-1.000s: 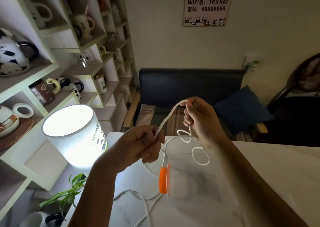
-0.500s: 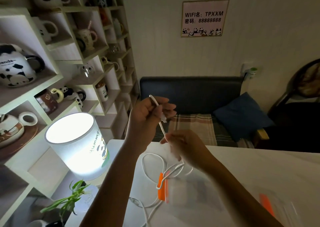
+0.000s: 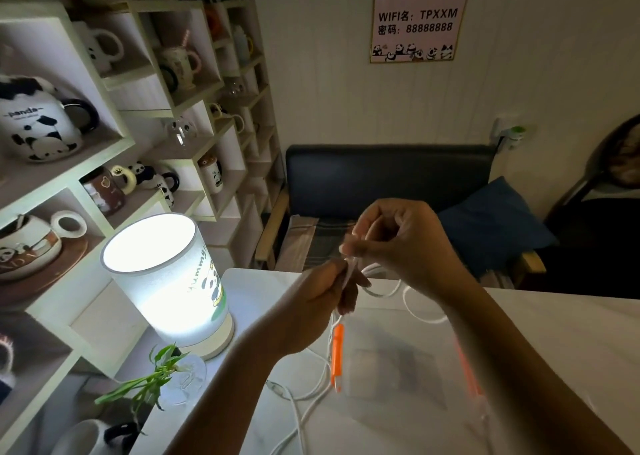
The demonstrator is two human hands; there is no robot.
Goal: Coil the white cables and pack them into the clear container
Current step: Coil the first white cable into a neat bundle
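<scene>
Cable (image 3: 375,293): white, looped above the container (image 3: 398,361)
Left hand (image 3: 322,302): fingers pinch cable
Right hand (image 3: 401,246): fingertips pinch same cable, touching left
Lamp (image 3: 169,278): lit, left

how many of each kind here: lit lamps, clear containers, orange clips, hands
lit lamp: 1
clear container: 1
orange clips: 2
hands, left hand and right hand, both pinching the white cable: 2
total: 6
</scene>
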